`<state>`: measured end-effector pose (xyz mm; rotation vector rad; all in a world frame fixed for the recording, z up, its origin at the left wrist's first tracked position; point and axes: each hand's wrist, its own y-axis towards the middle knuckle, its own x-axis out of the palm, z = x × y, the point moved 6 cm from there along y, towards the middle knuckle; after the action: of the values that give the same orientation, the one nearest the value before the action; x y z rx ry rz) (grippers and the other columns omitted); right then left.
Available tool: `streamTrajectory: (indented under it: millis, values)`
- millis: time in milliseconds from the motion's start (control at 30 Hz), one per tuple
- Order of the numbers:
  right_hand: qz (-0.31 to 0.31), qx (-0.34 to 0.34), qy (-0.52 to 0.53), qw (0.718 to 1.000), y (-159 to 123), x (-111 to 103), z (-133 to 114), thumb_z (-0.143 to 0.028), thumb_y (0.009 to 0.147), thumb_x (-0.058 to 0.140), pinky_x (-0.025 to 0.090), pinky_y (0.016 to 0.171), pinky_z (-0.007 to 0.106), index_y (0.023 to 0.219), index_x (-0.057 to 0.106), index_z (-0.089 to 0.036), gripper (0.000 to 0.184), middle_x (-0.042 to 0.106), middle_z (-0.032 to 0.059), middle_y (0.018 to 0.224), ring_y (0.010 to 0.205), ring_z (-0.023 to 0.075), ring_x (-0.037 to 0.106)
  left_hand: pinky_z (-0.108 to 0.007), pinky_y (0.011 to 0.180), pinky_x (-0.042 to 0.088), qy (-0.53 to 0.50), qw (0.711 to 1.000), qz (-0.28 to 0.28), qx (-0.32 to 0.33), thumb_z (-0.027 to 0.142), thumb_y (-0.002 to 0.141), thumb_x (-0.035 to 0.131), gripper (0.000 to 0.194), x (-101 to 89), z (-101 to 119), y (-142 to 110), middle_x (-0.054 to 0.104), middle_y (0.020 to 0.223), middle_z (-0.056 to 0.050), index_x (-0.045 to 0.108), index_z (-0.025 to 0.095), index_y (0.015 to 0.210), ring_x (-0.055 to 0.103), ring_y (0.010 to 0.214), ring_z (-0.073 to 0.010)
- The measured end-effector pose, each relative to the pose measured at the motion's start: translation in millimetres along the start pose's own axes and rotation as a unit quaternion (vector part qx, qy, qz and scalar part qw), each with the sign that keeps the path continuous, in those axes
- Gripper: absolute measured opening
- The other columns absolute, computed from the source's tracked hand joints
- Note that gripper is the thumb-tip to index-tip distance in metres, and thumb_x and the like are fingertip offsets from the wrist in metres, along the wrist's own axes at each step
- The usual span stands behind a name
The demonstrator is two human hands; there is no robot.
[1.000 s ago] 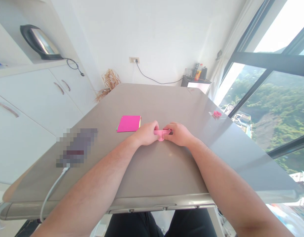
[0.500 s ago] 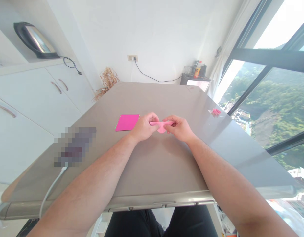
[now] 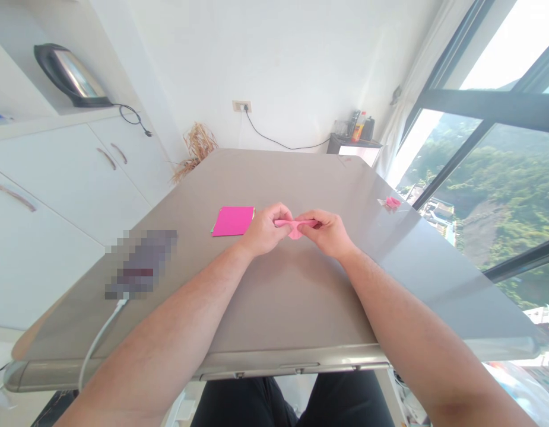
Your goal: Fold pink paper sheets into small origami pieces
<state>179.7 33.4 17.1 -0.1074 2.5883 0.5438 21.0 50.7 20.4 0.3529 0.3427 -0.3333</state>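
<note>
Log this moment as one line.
left hand: pinching folded pink paper | right hand: pinching same paper | magenta-topped stack: on table, left of hands

Bright daylight pours in through the window point(image 3: 501, 172) at upper right, the sky bleached white to my eye. A cool sheen glazes the table's point(image 3: 416, 261) right side; cabinets point(image 3: 56, 178) at left lean, stretched, and a pixelated patch point(image 3: 143, 261) blots the lower left.
</note>
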Motion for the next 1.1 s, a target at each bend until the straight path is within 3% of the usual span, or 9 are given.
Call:
streamTrajectory:
  millis: [400, 600, 800, 967, 1100]
  values:
    - [0.051, -0.145, -0.019, 0.988, 1.8, -1.7, -5.6, -0.015, 0.08, 0.064, 0.05, 0.072, 0.029, 0.087, 0.076, -0.026, 0.018, 0.068, 0.0024, 0.096, 0.084, 0.0163, 0.064, -0.027, 0.067, 0.05, -0.011, 1.0, 0.012, 0.02, 0.019, 0.078, 0.059, 0.004, 4.5, -5.2, 2.5, 0.07, 0.072, 0.003, 0.056, 0.021, 0.08, 0.067, 0.071, -0.014]
    - [0.068, -0.171, -0.046, 0.982, 0.1, -0.9, -5.0, -0.011, 0.08, 0.063, 0.05, 0.067, 0.027, 0.086, 0.076, -0.026, 0.021, 0.068, 0.0016, 0.097, 0.078, 0.0138, 0.064, -0.027, 0.068, 0.051, -0.014, 1.0, 0.015, 0.015, 0.019, 0.079, 0.058, 0.004, 6.7, -7.4, 3.0, 0.072, 0.076, 0.002, 0.056, 0.021, 0.082, 0.069, 0.075, -0.0151]
    - [0.052, -0.147, -0.055, 0.986, -0.1, 1.9, -4.7, -0.009, 0.08, 0.059, 0.05, 0.069, 0.028, 0.084, 0.073, -0.024, 0.021, 0.068, 0.0016, 0.094, 0.077, 0.0143, 0.064, -0.025, 0.063, 0.045, 0.063, 0.997, 0.049, 0.018, 0.021, 0.078, 0.06, 0.005, 5.0, -9.9, 1.4, 0.068, 0.073, 0.003, 0.056, 0.02, 0.081, 0.061, 0.067, -0.0118]
    - [0.049, -0.113, -0.106, 0.987, -0.1, 3.5, -1.2, -0.011, 0.079, 0.059, 0.044, 0.063, 0.027, 0.078, 0.07, -0.023, 0.017, 0.064, 0.0004, 0.082, 0.067, 0.0133, 0.056, -0.025, 0.062, 0.045, 0.089, 0.995, 0.035, 0.02, 0.021, 0.079, 0.06, 0.005, 10.7, -9.3, -1.6, 0.068, 0.074, 0.003, 0.055, 0.021, 0.082, 0.06, 0.067, -0.0116]
    - [0.059, -0.09, -0.106, 0.989, -0.1, 3.3, 2.0, -0.014, 0.078, 0.061, 0.044, 0.062, 0.027, 0.084, 0.071, -0.024, 0.015, 0.065, 0.0012, 0.084, 0.067, 0.0134, 0.057, -0.025, 0.063, 0.046, 0.12, 0.991, 0.044, 0.025, 0.024, 0.078, 0.064, 0.009, 11.0, -7.3, -2.9, 0.069, 0.078, 0.002, 0.056, 0.021, 0.082, 0.062, 0.071, -0.0128]
